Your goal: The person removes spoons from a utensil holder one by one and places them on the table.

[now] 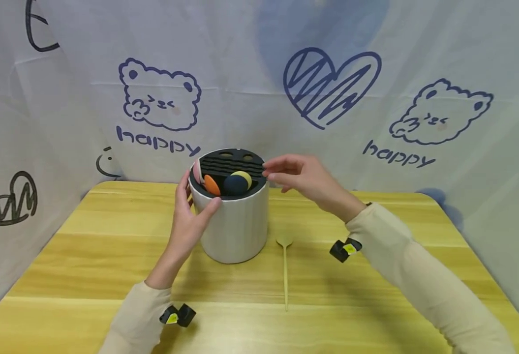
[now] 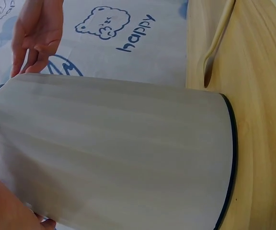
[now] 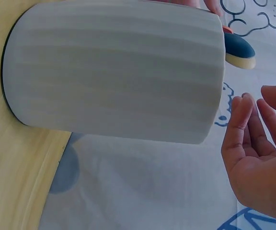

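A white ribbed utensil holder [image 1: 234, 231] stands upright on the table, with a dark slotted insert [image 1: 226, 164] in its top. My left hand [image 1: 186, 221] holds its left side, thumb at the front rim and fingers round the side. Out of the insert poke a pink end [image 1: 197, 173], an orange end [image 1: 212, 185], a navy-blue end [image 1: 234, 185] and a pale yellow end [image 1: 247, 177]. By the right rim is my right hand [image 1: 305, 178], fingers loosely bent and holding nothing. The right wrist view shows that hand [image 3: 258, 153] apart from the holder.
A long pale yellow spoon [image 1: 286, 275] lies on the wooden table [image 1: 352, 305], right of the holder. Behind the table hangs a white cloth [image 1: 241, 113] with blue drawings. A small black tracker sits at each wrist.
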`<state>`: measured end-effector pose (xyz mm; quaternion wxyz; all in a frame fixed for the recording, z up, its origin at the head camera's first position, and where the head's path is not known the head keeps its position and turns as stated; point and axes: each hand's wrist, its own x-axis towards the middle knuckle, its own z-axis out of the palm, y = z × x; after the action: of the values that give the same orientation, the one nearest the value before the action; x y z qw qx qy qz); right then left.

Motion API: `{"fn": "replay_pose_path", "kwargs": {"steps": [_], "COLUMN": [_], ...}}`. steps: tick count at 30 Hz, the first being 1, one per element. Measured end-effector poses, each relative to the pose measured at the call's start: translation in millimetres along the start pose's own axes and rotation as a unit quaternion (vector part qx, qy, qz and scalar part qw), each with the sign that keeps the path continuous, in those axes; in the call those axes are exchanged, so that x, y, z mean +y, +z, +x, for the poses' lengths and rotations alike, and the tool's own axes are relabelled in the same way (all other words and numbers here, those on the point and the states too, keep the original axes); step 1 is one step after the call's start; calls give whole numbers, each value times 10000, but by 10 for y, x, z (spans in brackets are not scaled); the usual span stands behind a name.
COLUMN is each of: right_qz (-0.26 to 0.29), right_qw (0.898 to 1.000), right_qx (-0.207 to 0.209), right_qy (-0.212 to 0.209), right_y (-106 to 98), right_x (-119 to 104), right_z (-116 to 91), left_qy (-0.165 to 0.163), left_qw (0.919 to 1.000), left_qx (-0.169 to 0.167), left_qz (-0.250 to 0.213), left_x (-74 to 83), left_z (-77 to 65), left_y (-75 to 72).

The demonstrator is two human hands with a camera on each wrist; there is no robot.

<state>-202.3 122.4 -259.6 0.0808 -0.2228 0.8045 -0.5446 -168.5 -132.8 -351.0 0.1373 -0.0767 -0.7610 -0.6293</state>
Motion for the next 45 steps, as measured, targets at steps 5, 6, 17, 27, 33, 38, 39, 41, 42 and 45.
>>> {"fn": "replay_pose_path", "kwargs": {"steps": [5,6,17,27,33,38,39,41,42,45], "right_qz": [-153,-162,-116,-100,-96,-144,-154,-184,-183,-161], "right_qw": [9997,9996,9996,9997,9996,9995,9995,9995,9995,9996], "right_qx": [-155,-181,-163,-235,-253,-285,-278,-261,-258,-216], "right_qy": [-135,-162,-176,-50,-18,-54,-46,-26,-5,45], "right_y": [72,85,216,251,298,325,329,334,337,338], "right_x": [-26,-38,-98,-84,-85,-91,-94,-103,-107,-122], "right_z": [55,57,99,122,159,186,191,196,200,208], "left_qy": [15,23,83,109,30,33,52,93,107,133], "left_qw": [10000,10000,9999,9999,9999,9999,9999,9999,9999,9998], "left_qx": [41,31,-105,-111,-122,-137,-133,-123,-117,-109], "left_qz": [-16,-24,-35,-21,-9,-35,-29,-18,-21,-29], "left_x": [-10,-10,19,18,4,-10,-11,-10,-11,-8], "left_z": [-15,-17,-15,-10,-9,-9,-7,-4,-2,-2], "left_y": [-12,-12,-8,4,-7,-17,-16,-16,-15,-17]}}
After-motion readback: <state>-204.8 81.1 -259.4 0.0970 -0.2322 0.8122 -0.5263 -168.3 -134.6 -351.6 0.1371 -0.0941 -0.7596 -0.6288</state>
